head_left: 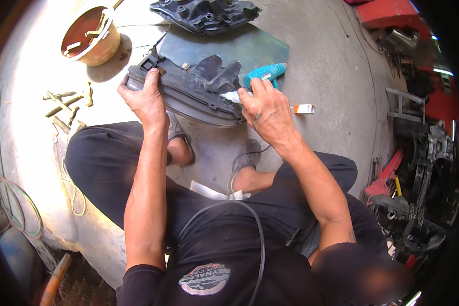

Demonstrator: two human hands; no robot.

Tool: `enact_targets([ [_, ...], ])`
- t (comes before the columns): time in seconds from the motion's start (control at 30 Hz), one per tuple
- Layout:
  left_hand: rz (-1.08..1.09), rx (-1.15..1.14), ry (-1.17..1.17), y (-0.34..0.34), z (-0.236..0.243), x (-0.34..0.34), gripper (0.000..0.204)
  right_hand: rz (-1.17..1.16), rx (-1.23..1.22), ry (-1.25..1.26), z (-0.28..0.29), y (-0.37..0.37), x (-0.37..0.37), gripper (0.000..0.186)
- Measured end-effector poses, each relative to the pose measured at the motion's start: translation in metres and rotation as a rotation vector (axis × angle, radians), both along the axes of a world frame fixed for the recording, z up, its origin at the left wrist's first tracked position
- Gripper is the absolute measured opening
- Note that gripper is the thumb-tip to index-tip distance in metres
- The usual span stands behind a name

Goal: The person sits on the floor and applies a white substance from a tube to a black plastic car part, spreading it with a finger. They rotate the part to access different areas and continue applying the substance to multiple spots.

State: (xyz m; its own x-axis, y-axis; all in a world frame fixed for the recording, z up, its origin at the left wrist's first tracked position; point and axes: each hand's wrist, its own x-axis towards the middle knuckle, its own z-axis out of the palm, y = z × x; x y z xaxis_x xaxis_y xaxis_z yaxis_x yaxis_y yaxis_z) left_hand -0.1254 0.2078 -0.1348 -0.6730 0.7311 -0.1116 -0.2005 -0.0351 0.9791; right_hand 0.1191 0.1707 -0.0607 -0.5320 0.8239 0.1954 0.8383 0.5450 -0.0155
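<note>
A black car headlight housing [188, 91] is held up in front of my shins, its back facing up. My left hand [147, 99] grips its left end, with the thumb on top. In my right hand [268, 109] is a small white squeeze bottle [232, 97] with a narrow nozzle. The nozzle tip points left and is at the housing's right part; whether it touches cannot be made out. Just beyond my right hand lies a teal heat gun [264, 74]. To the right of that hand a small orange and white box [305, 108] rests on the floor.
A second black headlight [206, 16] lies at the far side by a dark green board [188, 46]. At the far left stands a bucket [101, 48] with sticks inside; wood pieces [66, 104] lie nearby. Metal parts [423, 168] and a red jack-like tool [385, 178] line the right.
</note>
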Motion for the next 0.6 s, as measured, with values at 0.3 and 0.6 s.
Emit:
enact_targets([
  [0.3,0.007,0.01,0.052,0.0,-0.013,-0.009,0.066,-0.039,-0.028,0.09,-0.015,-0.005,0.012,0.029],
  [0.6,-0.062,0.053,-0.15,0.003,-0.025,-0.021,0.059,-0.469,-0.141,0.738,-0.096,-0.013,0.097,0.037],
])
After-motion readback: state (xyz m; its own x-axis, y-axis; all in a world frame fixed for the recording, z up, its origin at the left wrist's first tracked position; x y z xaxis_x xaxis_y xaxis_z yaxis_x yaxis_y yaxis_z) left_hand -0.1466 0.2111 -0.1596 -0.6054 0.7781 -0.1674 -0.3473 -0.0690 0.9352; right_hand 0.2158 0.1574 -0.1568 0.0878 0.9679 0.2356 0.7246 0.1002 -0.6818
